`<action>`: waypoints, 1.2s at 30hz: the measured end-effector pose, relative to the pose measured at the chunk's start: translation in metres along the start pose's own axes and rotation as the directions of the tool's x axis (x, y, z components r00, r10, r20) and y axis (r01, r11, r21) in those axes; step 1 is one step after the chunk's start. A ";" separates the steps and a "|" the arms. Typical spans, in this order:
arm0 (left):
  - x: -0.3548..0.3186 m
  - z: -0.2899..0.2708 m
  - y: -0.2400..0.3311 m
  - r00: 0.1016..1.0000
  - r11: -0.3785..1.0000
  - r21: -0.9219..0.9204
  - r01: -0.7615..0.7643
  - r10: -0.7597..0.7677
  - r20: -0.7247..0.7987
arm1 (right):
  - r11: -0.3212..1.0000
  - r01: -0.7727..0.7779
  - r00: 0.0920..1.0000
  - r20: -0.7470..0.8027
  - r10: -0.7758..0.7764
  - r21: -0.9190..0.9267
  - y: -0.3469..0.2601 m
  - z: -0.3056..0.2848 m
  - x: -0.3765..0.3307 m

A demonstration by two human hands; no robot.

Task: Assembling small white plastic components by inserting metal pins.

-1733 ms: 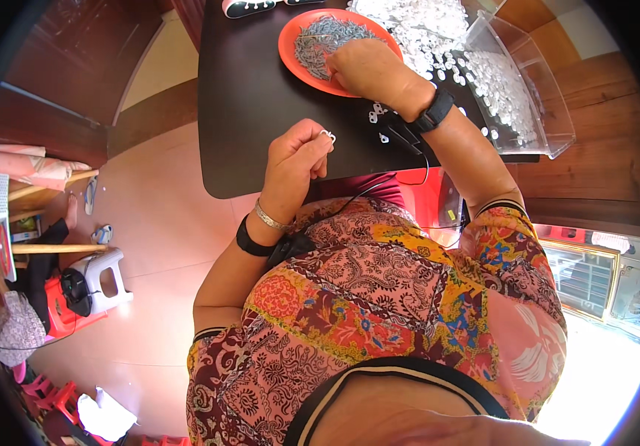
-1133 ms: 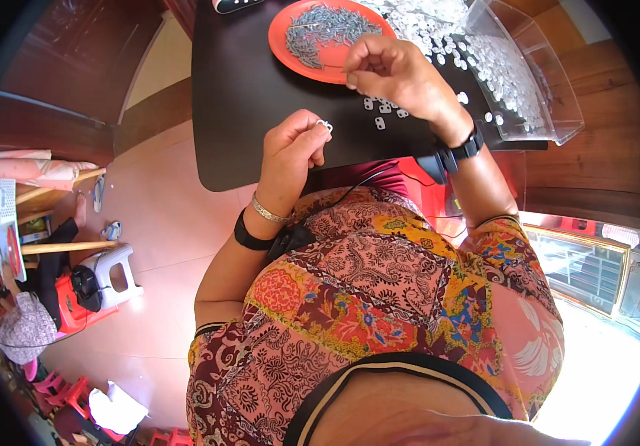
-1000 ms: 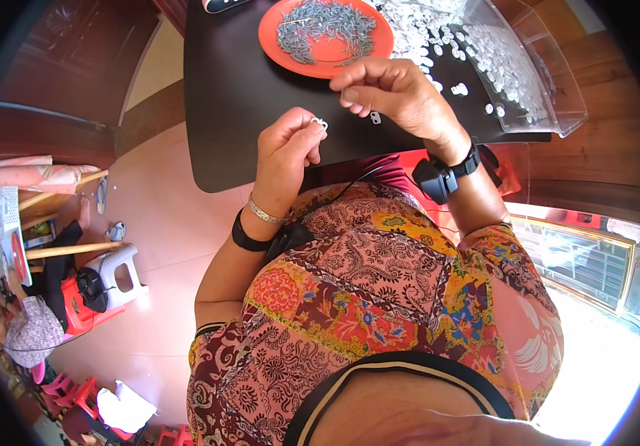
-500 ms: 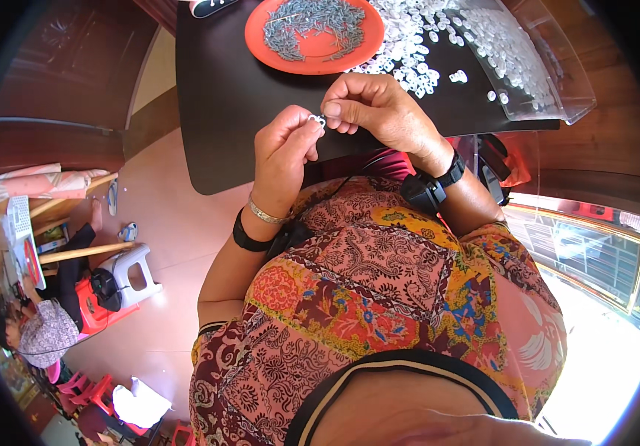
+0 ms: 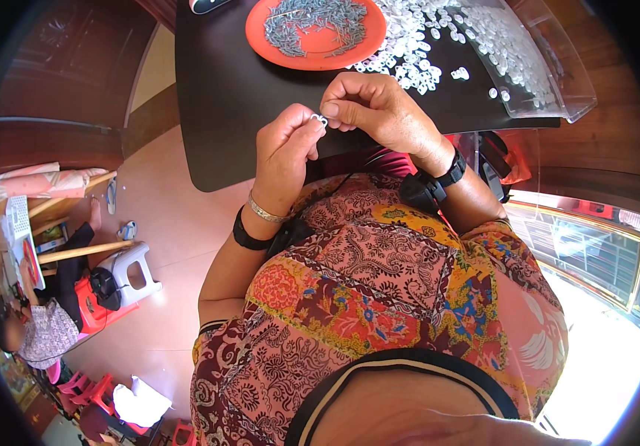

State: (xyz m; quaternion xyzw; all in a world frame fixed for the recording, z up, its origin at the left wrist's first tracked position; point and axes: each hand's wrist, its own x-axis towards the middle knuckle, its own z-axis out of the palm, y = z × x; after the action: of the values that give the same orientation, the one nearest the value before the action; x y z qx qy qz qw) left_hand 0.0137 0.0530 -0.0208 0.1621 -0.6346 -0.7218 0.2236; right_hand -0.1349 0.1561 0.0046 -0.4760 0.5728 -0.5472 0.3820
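Between thumb and forefinger, my left hand (image 5: pixel 286 145) pinches a small white plastic clip (image 5: pixel 319 119) with rounded openings. My right hand (image 5: pixel 379 111) is closed in a pinch right beside the clip, its fingertips almost touching it. Whatever the right fingertips hold is too small to make out. Beyond my hands lies an orange-red plate (image 5: pixel 260 46) bearing many small grey screws or nails (image 5: pixel 281 39). To its right, a heap of similar white plastic pieces (image 5: pixel 409 67) spreads over the dark table (image 5: pixel 223 119).
A clear plastic bin (image 5: pixel 576 104) holding more white pieces lies at the table's right end. Part of a shoe-like object (image 5: pixel 204 6) shows at the far left edge. Off to the left, another person (image 5: pixel 48 331) sits by a red stool (image 5: pixel 100 312) and a white stool (image 5: pixel 137 271).
Both hands stay close together with hardly any movement, the clip still in my left fingers. The view shifts slightly against the table.
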 end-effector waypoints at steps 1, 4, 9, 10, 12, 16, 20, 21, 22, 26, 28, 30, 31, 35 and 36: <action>0.000 0.000 0.000 1.000 1.000 0.007 -0.003 0.003 -0.001 | 1.000 0.007 1.000 0.003 -0.007 -0.021 0.000 0.000 0.000; -0.001 0.000 0.001 1.000 1.000 0.030 -0.007 0.007 0.000 | 0.998 0.025 1.000 0.003 -0.025 -0.063 -0.001 0.001 0.000; -0.001 0.000 0.000 1.000 0.997 0.075 -0.010 0.010 -0.003 | 0.990 0.031 0.999 0.008 -0.031 -0.136 -0.001 0.001 0.000; -0.002 0.000 -0.001 1.000 0.996 0.090 -0.018 0.019 -0.003 | 0.981 0.050 0.999 -0.010 -0.053 -0.186 0.001 0.001 0.000; -0.002 0.001 -0.001 1.000 0.994 0.104 -0.028 0.028 -0.003 | 0.969 0.069 0.997 -0.025 -0.077 -0.237 0.001 0.001 0.000; -0.004 0.003 -0.003 0.998 0.982 0.179 -0.055 0.052 0.021 | 0.934 0.089 0.995 -0.018 -0.102 -0.347 -0.003 0.002 -0.002; -0.004 0.008 -0.004 0.997 0.992 0.102 -0.079 0.080 -0.007 | 0.952 0.095 0.993 -0.033 -0.109 -0.289 -0.010 0.005 -0.005; -0.004 0.008 -0.005 0.996 0.991 0.100 -0.083 0.084 -0.001 | 0.963 0.092 0.993 -0.043 -0.106 -0.253 -0.008 0.006 -0.005; -0.005 0.007 -0.006 0.997 0.993 0.090 -0.082 0.083 -0.010 | 0.971 0.082 0.994 -0.057 -0.097 -0.225 -0.007 0.008 -0.006; -0.003 0.008 -0.006 0.997 0.995 0.066 -0.079 0.079 -0.001 | 0.968 0.075 0.993 -0.074 -0.095 -0.240 -0.005 0.007 -0.007; -0.004 0.007 -0.007 0.997 0.995 0.061 -0.083 0.083 -0.004 | 0.966 0.076 0.993 -0.071 -0.097 -0.246 -0.006 0.008 -0.007; -0.003 0.007 -0.009 0.998 0.997 0.039 -0.060 0.061 -0.010 | 0.936 0.084 0.989 -0.084 -0.120 -0.341 -0.007 0.008 -0.008; -0.002 0.006 -0.008 0.998 0.997 0.038 -0.062 0.062 -0.006 | 0.936 0.084 0.989 -0.086 -0.121 -0.342 -0.006 0.009 -0.008; 0.001 0.004 -0.008 1.000 0.999 0.038 -0.021 0.021 0.013 | 0.916 0.106 0.983 -0.100 -0.155 -0.387 -0.005 0.007 -0.008; 0.001 0.004 -0.009 1.000 0.999 0.027 -0.018 0.018 0.018 | 0.920 0.102 0.984 -0.099 -0.150 -0.379 -0.005 0.006 -0.009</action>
State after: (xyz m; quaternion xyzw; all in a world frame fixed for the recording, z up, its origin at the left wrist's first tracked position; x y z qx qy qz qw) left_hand 0.0095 0.0570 -0.0287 0.1532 -0.6476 -0.7126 0.2224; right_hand -0.1261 0.1631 0.0083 -0.5401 0.6574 -0.4810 0.2117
